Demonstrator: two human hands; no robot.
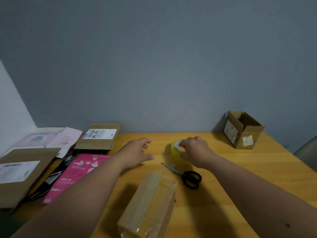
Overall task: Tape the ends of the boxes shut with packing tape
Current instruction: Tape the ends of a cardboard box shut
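Right hand [193, 150] fingers curled on tape roll [176, 150]; left hand [137, 152] open, hovering

- A pair of scissors [187, 176] with black handles lies flat on the wooden tabletop [248, 169], near the middle. The blades are closed.
- A bright pink packet [75, 176] lies at the left edge of the tabletop.
- Some pale pink papers [63, 138] lie in the far left corner.
- A blue-grey wall [154, 66] stands behind the tabletop's far edge.
- A grey thing [307, 155] shows past the right edge. It is hard to tell what it is.
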